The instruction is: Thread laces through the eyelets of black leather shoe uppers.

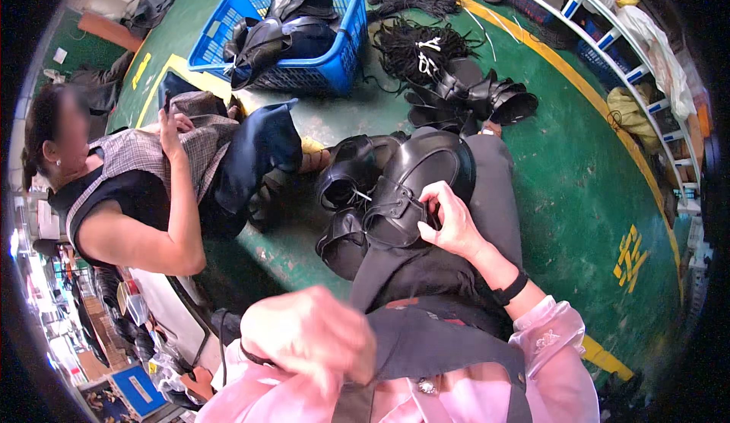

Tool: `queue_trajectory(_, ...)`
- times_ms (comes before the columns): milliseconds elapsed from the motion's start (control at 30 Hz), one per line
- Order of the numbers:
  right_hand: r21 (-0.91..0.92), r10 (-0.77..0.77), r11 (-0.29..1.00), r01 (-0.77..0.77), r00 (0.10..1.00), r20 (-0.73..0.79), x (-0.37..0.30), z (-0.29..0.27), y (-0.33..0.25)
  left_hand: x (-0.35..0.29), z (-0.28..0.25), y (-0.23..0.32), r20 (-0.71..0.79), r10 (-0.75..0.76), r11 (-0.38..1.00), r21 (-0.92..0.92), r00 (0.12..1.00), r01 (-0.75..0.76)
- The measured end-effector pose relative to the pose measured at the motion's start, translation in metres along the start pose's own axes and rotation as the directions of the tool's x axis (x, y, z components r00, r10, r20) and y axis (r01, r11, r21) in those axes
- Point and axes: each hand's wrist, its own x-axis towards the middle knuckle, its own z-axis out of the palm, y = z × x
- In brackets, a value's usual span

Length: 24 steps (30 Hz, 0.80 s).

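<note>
A black leather shoe (pixel 422 172) rests on my lap, toe pointing away from me, with lace eyelets at its throat. My right hand (pixel 456 221) grips this shoe at the edge of its opening, thumb and fingers closed on the collar. My left hand (pixel 308 335) is raised near my chest, apart from the shoe. Its fingers are curled in and slightly blurred; what they hold, if anything, is hidden. Beside my knee, to the left, a black shoe with a white lace end (pixel 346 172) and another black shoe (pixel 342 244) lie close together.
A blue plastic basket (pixel 350 50) of black shoes stands ahead on the green floor (pixel 570 195). Right of it lie bundled black laces (pixel 418 50) and several black shoes (pixel 509 100). A seated person (pixel 144 187) is at the left. A white metal rack (pixel 639 73) lines the right.
</note>
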Motion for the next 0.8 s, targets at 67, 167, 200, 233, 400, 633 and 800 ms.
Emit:
queue_trajectory(67, 0.023, 0.046, 0.999, -0.046, 0.999, -0.007, -0.008, -0.001, 0.000, -0.016, -0.003, -0.031, -0.341, -0.132, 0.990, -0.007, 0.931, 0.138)
queue_trajectory(167, 0.069, 0.043, 0.997, -0.041, 0.999, -0.030, -0.008, 0.002, 0.002, -0.014, -0.008, -0.102, -0.763, -0.231, 0.612, 0.369, 0.603, 0.700)
queue_trajectory(200, 0.085, 0.012, 0.996, -0.008, 0.999, -0.047, -0.007, 0.003, 0.003, -0.011, -0.009, -0.120, -0.744, -0.174, 0.593, 0.444, 0.645, 0.672)
queue_trajectory(233, 0.088, 0.005, 0.996, -0.001, 0.999, -0.040, -0.006, 0.004, 0.001, -0.011, -0.007, -0.140, -0.718, -0.118, 0.475, 0.566, 0.686, 0.674)
queue_trajectory(400, 0.043, -0.030, 0.999, 0.033, 0.998, -0.056, -0.006, 0.006, 0.003, -0.008, -0.002, -0.173, -0.661, -0.178, 0.233, 0.692, 0.729, 0.684)
queue_trajectory(633, 0.029, 0.016, 0.999, -0.014, 0.998, -0.054, -0.009, 0.001, 0.016, 0.002, 0.016, -0.004, -0.628, -0.615, 0.782, -0.560, 0.476, 0.272)
queue_trajectory(800, 0.026, -0.061, 0.998, 0.063, 0.997, -0.054, -0.003, 0.007, 0.014, -0.023, 0.026, 0.064, -0.452, 0.695, 0.604, -0.055, 0.559, -0.795)
